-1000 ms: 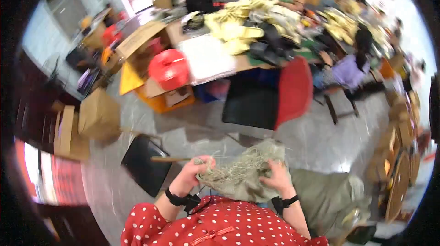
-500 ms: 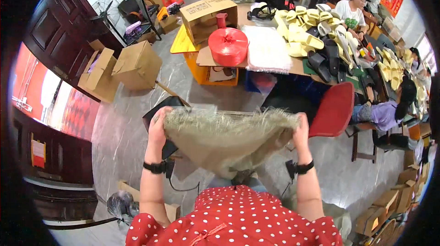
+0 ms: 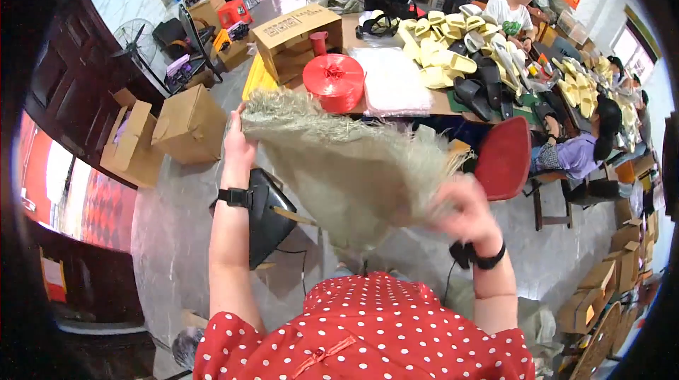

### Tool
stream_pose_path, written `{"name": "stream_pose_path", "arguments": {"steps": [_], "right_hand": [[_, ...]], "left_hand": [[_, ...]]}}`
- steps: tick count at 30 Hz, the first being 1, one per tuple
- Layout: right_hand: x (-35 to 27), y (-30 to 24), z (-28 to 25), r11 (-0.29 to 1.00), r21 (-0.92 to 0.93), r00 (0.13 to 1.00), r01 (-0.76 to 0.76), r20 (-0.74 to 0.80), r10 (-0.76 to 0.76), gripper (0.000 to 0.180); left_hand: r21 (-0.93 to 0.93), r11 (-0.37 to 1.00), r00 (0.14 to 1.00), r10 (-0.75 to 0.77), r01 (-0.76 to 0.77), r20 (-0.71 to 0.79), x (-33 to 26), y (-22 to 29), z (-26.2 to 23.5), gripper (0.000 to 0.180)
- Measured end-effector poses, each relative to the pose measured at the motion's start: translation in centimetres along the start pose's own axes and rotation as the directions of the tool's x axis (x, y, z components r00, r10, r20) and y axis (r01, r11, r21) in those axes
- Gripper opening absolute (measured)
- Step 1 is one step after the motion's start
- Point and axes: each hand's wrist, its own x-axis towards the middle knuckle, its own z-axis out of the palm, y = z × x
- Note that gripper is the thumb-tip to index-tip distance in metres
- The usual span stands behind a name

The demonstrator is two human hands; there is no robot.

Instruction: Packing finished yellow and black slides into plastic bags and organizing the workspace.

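A woven olive-beige sack (image 3: 332, 178) with a frayed, stringy mouth hangs spread out in front of me. My left hand (image 3: 240, 143) is closed on its upper left corner, raised higher than the right. At the sack's right edge, my right hand (image 3: 468, 211) is smeared by motion, with its fingers curled against the cloth. Whether those fingers grip the edge cannot be made out. The sack's lower part tapers down toward my body, and its body hides part of the table front behind it.
Ahead stands a table with a red twine roll (image 3: 334, 83), a stack of clear plastic bags (image 3: 396, 81), an open carton (image 3: 297, 37) and piled slippers (image 3: 449, 61). Red chair (image 3: 503, 157) and black stool (image 3: 263, 217) flank the sack. A co-worker in purple (image 3: 571, 153) sits right.
The sack's left corner has risen and its frayed mouth now slants down to the right. My right hand has dropped and turned inward. The view has shifted slightly right.
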Motion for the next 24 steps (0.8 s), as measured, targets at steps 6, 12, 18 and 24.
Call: {"name": "stream_pose_path", "arguments": {"steps": [6,12,18,24], "right_hand": [[2.2,3.3,8.4,0.978,0.103,0.907,-0.180,0.403,0.124,0.034],[10.9,8.9,12.3,0.905,-0.353,0.876,-0.237,-0.481,0.041,0.060],[16.3,19.9,20.1,0.910,-0.022,0.845,-0.413,-0.383,0.374,0.025],[22.2,21.8,15.8,0.586,0.732,0.736,-0.347,-0.174,0.654,0.033]], "left_hand": [[-0.245,0.955,0.935,-0.072,0.165,0.346,0.8,1.5,4.6,0.046],[-0.222,0.909,0.811,-0.178,0.353,0.558,-0.3,2.1,3.5,0.048],[-0.249,0.927,0.835,-0.109,0.281,0.539,1.8,1.7,1.9,0.052],[0.606,0.782,0.986,0.162,-0.148,0.031,3.4,-5.7,-6.5,0.082]]}}
